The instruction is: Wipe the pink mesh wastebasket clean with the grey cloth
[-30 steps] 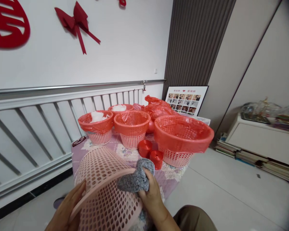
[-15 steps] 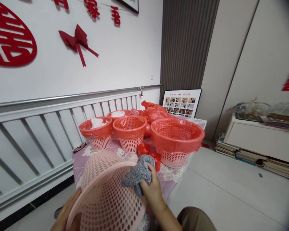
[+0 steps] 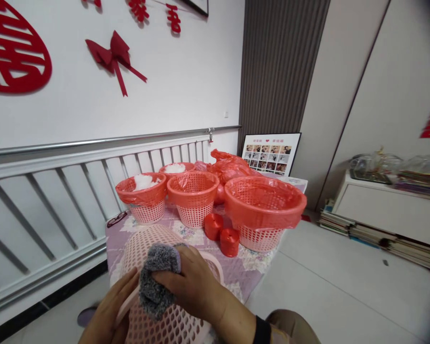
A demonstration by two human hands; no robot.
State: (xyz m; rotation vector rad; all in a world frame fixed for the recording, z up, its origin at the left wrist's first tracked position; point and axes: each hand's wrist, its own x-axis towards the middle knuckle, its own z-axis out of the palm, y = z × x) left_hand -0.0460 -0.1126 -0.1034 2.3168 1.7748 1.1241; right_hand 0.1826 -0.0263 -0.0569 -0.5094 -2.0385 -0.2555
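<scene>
A pink perforated plastic basket (image 3: 179,322) lies tilted with its mouth towards me at the table's near end. My left hand (image 3: 111,306) grips its rim on the left, fingers outside and thumb inside. In my right hand (image 3: 193,282) is a bunched grey fluffy cloth (image 3: 158,282), pressed against the basket's rim at the upper left, close to my left fingers. Just beyond the basket stand two rolls of red ribbon, one larger (image 3: 214,226) and one smaller (image 3: 230,242).
Several baskets with red plastic liners stand behind: a large one (image 3: 265,205) at right, a middle one (image 3: 192,198), and one with white stuff (image 3: 141,196) at left. Glasses (image 3: 117,219) lie at the table's left edge. A white radiator (image 3: 71,200) runs along the wall.
My right hand has moved left with the cloth, from the basket's right rim to its upper left rim. The ribbon rolls are now uncovered. My left hand still holds the rim.
</scene>
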